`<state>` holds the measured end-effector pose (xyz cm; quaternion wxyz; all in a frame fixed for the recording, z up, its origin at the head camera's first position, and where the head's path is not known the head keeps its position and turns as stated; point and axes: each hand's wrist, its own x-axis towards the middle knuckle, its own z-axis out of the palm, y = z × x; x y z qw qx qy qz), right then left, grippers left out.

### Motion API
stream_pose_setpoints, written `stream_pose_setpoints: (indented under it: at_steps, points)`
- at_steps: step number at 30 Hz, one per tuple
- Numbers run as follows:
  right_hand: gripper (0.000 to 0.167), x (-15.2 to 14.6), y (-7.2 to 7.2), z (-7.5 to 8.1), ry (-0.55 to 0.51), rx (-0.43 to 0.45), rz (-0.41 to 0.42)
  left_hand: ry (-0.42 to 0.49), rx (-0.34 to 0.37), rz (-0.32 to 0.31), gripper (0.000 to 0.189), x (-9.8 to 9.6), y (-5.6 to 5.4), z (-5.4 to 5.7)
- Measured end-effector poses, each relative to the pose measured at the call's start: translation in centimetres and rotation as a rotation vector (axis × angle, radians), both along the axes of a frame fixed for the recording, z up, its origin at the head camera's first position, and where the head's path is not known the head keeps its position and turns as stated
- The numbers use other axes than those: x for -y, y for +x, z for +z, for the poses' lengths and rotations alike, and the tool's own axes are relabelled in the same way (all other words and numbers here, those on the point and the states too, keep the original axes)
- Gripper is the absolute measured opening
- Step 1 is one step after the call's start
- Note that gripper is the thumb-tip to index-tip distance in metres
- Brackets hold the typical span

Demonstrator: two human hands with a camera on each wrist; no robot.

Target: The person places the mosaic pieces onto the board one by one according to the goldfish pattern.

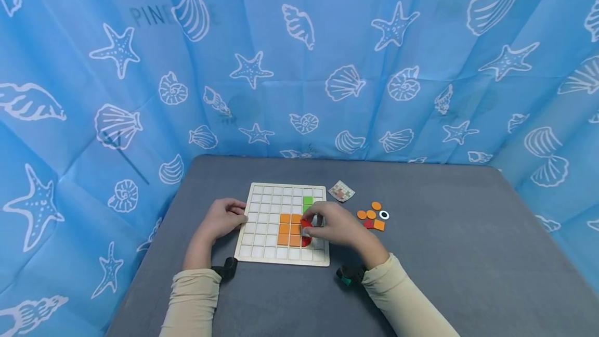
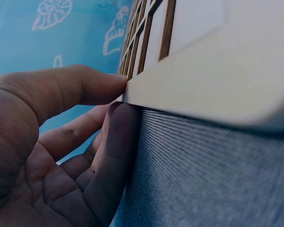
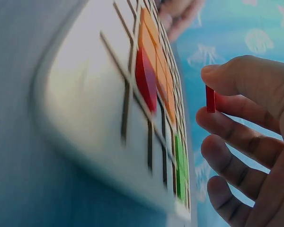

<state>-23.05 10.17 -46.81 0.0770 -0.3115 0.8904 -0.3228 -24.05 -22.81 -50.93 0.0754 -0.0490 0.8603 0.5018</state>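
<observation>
A pale board (image 1: pixel 262 260) with a grid of white square cells lies on the table. My left hand (image 1: pixel 223 218) pinches its left edge, thumb on the rim and a finger under it in the left wrist view. Over the board's right half, my right hand (image 1: pixel 337 224) pinches a thin red tile (image 3: pixel 210 99) between thumb and fingers, held off the board. A block of orange square tiles (image 1: pixel 289 230) fills several cells. Beside it sits a red tile with a curved side (image 3: pixel 147 82). Green tiles (image 1: pixel 307 201) lie farther up, partly behind the right hand.
Right of the board lie loose orange discs (image 1: pixel 376 205), an orange square (image 1: pixel 379 225), a red piece (image 1: pixel 368 223) and a white ring-like disc with a dark centre (image 1: pixel 384 215). A small patterned card (image 1: pixel 341 191) lies by the far right corner. A blue curtain (image 1: pixel 299 66) stands behind the grey table (image 1: pixel 444 233).
</observation>
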Motion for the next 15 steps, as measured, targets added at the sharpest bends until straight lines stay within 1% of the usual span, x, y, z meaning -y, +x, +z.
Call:
stream_pose_setpoints:
  at_steps: [3,8,12,15]
  points:
    - [0.020,1.9,-0.1,0.0,0.003,-0.008,0.054,0.003,0.002,0.003,0.036,0.0,-0.1,0.0]
    - [0.019,4.7,-0.4,-0.4,0.038,-0.037,0.140,0.005,0.006,0.002,0.037,-0.1,-0.1,0.0]
    - [0.017,6.2,-0.5,-0.6,0.061,-0.032,0.207,0.004,0.010,0.004,0.037,-0.1,-0.1,0.1]
    - [0.016,7.0,-0.6,-0.8,0.074,-0.030,0.233,0.001,0.012,0.009,0.036,0.0,-0.1,0.1]
